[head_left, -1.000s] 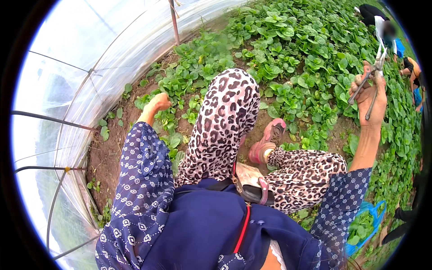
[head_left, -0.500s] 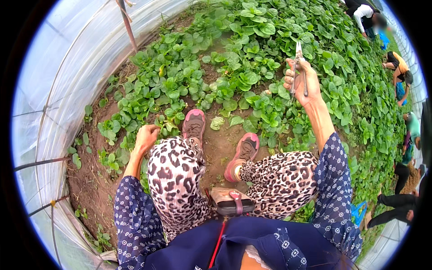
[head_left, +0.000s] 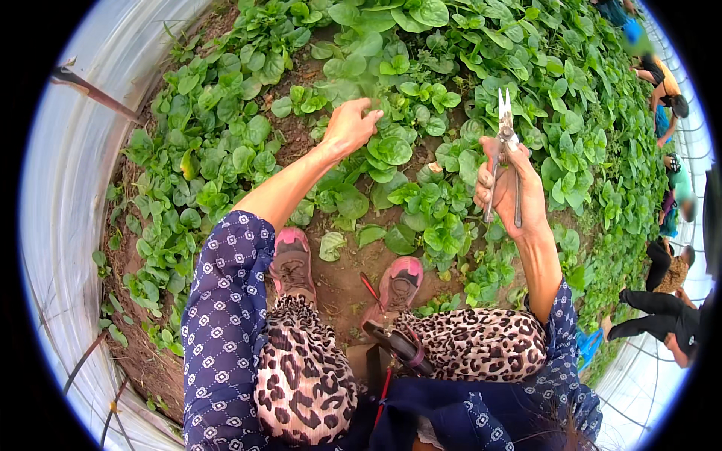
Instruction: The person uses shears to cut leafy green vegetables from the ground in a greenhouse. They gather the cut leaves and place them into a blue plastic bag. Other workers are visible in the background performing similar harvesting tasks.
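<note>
Metal garden snips (head_left: 505,135) are gripped in my right hand (head_left: 515,180), blades pointing up and away from me, slightly parted. Beyond them spread leafy green plants (head_left: 444,218) with round, broad leaves. My left hand (head_left: 350,128) reaches forward over the plants near the middle of the bed. Its thumb and forefinger are apart and nothing shows between them; the other fingers are partly hidden. The fingertips are close to the leaves, but I cannot tell if they touch.
My shoes (head_left: 292,263) stand on bare soil at the bed's near edge. A dark pouch (head_left: 406,349) on a red cord hangs between my knees. Plastic sheeting (head_left: 68,225) curves along the left, with a post (head_left: 98,94). Several people work along the right side, near a blue bag (head_left: 590,346).
My left hand has moved from beside my left knee forward and right over the plants. My right hand still holds the snips, which now appear slightly lower and more parted. The pouch has swung.
</note>
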`<action>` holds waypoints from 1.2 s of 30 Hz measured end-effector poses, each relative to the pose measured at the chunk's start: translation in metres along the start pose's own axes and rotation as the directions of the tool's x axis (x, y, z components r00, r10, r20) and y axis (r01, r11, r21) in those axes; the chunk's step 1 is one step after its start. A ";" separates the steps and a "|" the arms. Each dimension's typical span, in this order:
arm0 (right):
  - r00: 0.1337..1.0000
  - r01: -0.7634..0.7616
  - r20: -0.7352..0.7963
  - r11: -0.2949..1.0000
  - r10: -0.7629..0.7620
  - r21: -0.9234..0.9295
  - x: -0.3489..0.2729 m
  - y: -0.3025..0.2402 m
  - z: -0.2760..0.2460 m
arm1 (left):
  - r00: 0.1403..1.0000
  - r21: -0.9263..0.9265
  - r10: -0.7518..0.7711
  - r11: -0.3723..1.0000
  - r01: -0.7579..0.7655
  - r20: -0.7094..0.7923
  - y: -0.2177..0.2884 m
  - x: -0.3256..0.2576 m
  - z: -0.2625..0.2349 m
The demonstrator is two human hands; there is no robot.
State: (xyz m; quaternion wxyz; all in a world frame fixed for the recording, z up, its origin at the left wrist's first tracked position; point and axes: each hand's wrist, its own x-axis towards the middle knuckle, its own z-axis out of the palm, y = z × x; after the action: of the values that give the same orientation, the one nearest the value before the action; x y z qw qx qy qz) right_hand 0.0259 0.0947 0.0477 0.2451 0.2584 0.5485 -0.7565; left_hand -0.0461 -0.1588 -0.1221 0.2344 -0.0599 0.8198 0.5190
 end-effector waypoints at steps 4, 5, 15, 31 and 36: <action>0.981 0.193 -0.012 0.978 -0.193 0.084 0.021 -0.034 -0.002 | 1.000 -0.208 -0.026 0.978 0.024 -0.006 0.011 -0.002 -0.009; 0.977 0.207 0.038 0.972 -0.212 0.115 0.023 -0.047 -0.003 | 0.999 -0.277 -0.045 0.960 0.035 -0.030 0.019 -0.003 -0.013; 0.864 0.250 0.219 0.763 -0.454 0.596 0.004 -0.086 0.037 | 0.875 0.652 0.478 0.638 -0.409 0.082 0.153 0.045 -0.114; 0.884 -0.014 0.296 0.612 -0.361 0.791 -0.016 -0.067 -0.043 | 0.932 0.973 -0.282 0.095 -0.208 0.227 0.054 0.111 0.042; 0.845 -0.086 0.352 0.548 -0.402 0.832 -0.026 -0.060 -0.042 | 0.969 0.969 -0.227 0.241 -0.045 0.102 0.047 0.113 0.021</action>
State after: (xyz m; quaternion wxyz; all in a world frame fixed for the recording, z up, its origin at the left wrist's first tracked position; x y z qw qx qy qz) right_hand 0.0110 0.1541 0.0954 0.1579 0.0816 0.0680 -0.9817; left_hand -0.1554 -0.1025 -0.1409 0.3407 0.1070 0.9282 -0.1048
